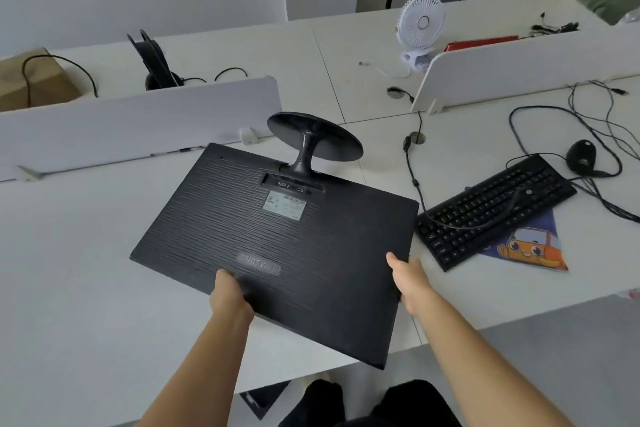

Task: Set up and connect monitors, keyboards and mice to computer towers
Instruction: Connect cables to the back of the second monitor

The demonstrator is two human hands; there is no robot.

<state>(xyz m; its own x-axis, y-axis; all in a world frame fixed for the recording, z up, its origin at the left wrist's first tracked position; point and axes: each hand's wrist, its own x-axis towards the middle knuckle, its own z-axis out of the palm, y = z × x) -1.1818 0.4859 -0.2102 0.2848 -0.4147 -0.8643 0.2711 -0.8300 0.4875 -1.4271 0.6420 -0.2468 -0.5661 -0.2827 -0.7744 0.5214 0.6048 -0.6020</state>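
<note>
— Where's the monitor (277, 236)?
— Back side up over the white worktop (86, 270), screen facing down. Its round stand (315, 135) points away toward the divider (138, 121), and its near corner juts past the worktop's edge.
— And the hands?
— The left hand (230, 298) grasps the near edge by the logo, and the right hand (410, 284) grasps the right-hand edge (thumbs on top, fingers hidden underneath).
— Anything beside it?
— A black keyboard (495, 208) just to its right, with a black mouse (581, 154) beyond.
</note>
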